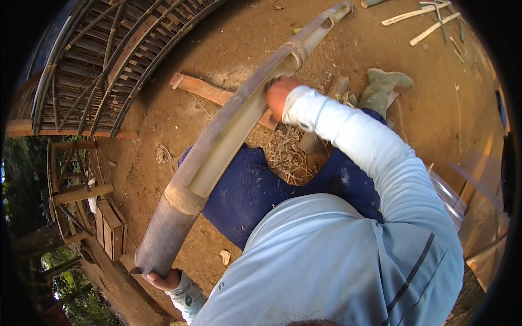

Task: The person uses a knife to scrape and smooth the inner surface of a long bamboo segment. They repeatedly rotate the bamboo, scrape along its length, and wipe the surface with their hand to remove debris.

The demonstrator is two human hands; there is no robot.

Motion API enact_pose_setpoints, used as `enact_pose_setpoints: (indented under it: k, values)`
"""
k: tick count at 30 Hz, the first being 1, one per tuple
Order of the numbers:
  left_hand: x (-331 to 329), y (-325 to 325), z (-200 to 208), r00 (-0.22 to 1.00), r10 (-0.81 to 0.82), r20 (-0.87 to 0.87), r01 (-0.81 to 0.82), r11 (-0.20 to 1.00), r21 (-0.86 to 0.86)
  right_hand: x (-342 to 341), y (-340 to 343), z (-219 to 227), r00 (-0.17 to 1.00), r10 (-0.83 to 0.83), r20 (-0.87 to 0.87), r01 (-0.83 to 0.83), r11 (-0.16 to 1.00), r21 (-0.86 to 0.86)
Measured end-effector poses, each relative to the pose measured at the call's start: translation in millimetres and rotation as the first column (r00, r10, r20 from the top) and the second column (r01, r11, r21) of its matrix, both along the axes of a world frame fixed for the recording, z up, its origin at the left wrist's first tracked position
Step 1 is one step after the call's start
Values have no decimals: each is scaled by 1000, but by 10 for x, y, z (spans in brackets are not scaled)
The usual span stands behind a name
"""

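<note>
A long bamboo pole (224, 117) slants from the lower left to the far top, its upper side cut away into an open trough between pale node rings. At its thick near end is my left hand (166, 279), closed around the underside with part of the fingers hidden. A small dark pointed tip (136, 270) shows beside that hand; its kind is unclear. My right hand (281, 98) is closed over the right rim midway along the trough, fingers curled inside. Below the pole, my legs in dark blue trousers (234, 198) are spread.
Pale shavings (288, 155) and short bamboo pieces (310, 142) lie between my legs. A reddish board (204, 88) passes under the pole. Split sticks (435, 28) lie far right. At left stand a slatted bamboo structure (103, 60) and a wooden box (110, 231).
</note>
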State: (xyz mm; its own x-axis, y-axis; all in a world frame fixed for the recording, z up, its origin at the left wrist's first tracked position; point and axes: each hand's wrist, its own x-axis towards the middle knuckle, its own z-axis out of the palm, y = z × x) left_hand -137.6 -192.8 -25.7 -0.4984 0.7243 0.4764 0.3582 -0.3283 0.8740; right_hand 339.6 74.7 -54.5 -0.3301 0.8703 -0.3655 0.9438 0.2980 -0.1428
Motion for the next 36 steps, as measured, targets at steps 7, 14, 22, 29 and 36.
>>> enact_pose_setpoints:
  k: [7,14,22,29,36]
  values:
    - [17,55,20,998,-1,-56,0,1000,-15,206,75,-268,986,-97,134,67,976,208]
    - [79,11,28,999,-27,-24,26,999,-27,-305,-457,60,993,113,-33,-103,970,220]
    - [-12,22,52,997,-67,-28,65,996,-63,260,-259,-507,920,-150,-361,295,873,389]
    - [-53,6,31,994,-97,49,99,994,-44,-676,-1030,-104,841,335,-425,-74,849,524]
    - [21,-1,113,996,-37,82,46,993,-105,1,-431,-307,966,58,-252,78,864,498]
